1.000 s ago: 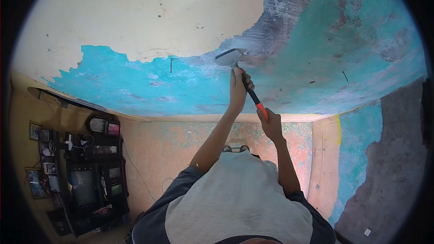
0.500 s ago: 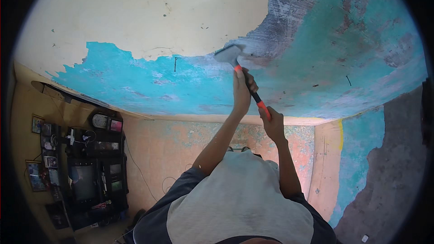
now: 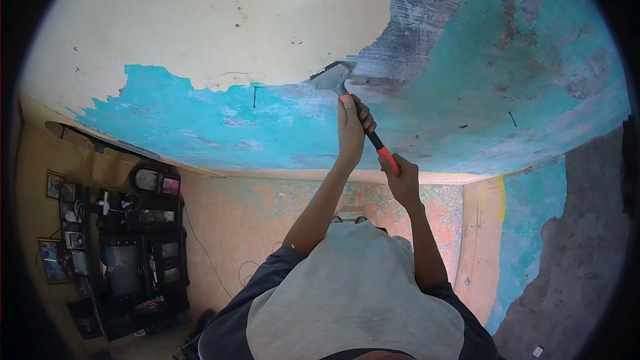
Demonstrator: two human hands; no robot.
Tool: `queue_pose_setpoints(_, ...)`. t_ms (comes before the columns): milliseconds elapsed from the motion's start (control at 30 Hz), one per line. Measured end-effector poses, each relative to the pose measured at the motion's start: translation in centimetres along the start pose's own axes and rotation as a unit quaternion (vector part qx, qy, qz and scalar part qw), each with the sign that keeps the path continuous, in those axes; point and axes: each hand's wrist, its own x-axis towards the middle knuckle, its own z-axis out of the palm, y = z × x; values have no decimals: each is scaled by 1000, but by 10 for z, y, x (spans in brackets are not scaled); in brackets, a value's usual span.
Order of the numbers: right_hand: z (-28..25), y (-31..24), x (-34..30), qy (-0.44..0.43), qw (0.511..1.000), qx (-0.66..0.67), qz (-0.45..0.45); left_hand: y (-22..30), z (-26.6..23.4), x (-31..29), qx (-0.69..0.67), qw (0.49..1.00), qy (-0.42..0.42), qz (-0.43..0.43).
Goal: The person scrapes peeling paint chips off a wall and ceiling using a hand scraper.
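Observation:
Both my hands grip a long-handled scraper [image 3: 331, 79] with a wide grey metal blade and a black and orange handle. My left hand [image 3: 351, 120] is wrapped round the upper handle, just below the blade. Lower down, my right hand [image 3: 403, 180] closes round the orange end. The blade lies against the wall, its edge at the border where cream paint [image 3: 293, 13] meets the bared turquoise layer [image 3: 220, 120]. Above and right of the blade, a grey scratched patch [image 3: 423, 17] shows.
A nail [image 3: 255, 96] sticks out of the wall left of the blade, and another nail [image 3: 513, 119] to the right. At the left stands a black cabinet [image 3: 133, 227] with a television and framed pictures. A thin cable [image 3: 203, 247] runs along the orange, worn floor [image 3: 227, 217].
The scraper's blade and my left hand have moved slightly up and left along the cream paint's edge. My right hand stays almost where it was on the handle.

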Motion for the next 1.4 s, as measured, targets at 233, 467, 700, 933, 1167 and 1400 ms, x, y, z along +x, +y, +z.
queue_pose_setpoints(233,3,25,-12,-7,995,59,85,-19,-9,-3,-1,999,-33,-9)
queue_pose_setpoints(467,1,-5,-2,-23,995,89,47,10,-4,1,5,998,-64,-10)
queue_pose_setpoints(700,5,-3,-10,7,995,97,-9,5,-1,-2,18,999,-49,-15)
queue_pose_setpoints(933,-2,-3,-6,-27,991,128,-1,6,1,-2,10,999,-39,-7)
queue_pose_setpoints(1167,0,-5,-5,-18,979,198,52,4,8,-3,14,999,-46,21)
queue_pose_setpoints(1400,9,-1,14,-33,984,173,-6,22,6,4,9,996,-62,68)
